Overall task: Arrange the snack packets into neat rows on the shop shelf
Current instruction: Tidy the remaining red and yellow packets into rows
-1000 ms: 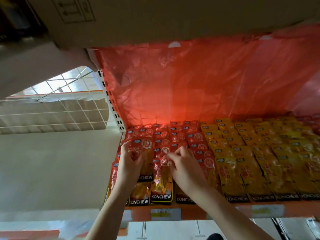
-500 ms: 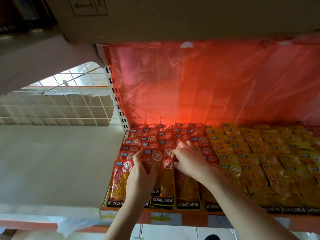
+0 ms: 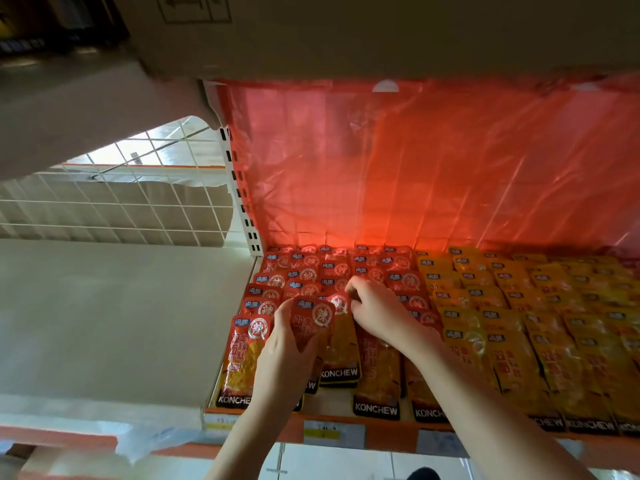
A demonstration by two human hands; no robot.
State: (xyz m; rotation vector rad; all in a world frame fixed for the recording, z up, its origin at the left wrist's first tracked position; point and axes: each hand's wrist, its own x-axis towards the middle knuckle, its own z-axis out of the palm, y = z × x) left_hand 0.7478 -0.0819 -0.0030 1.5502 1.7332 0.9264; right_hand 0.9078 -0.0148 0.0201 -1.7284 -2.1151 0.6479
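A shop — shelf [image 3: 346, 429] edged with price labels [image 3: 333, 434], rows of identical snack packets [image 3: 519, 341] (branded KONCHEW)

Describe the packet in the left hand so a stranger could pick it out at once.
Start at the orange shelf, whose left part holds red packets and right part yellow packets. Near the front of the red part, the left hand grips one red packet. Unlike its flat neighbours, it is lifted and tilted above the rows.

left grip [image 3: 287, 355] curled, right grip [image 3: 375, 308] pinching
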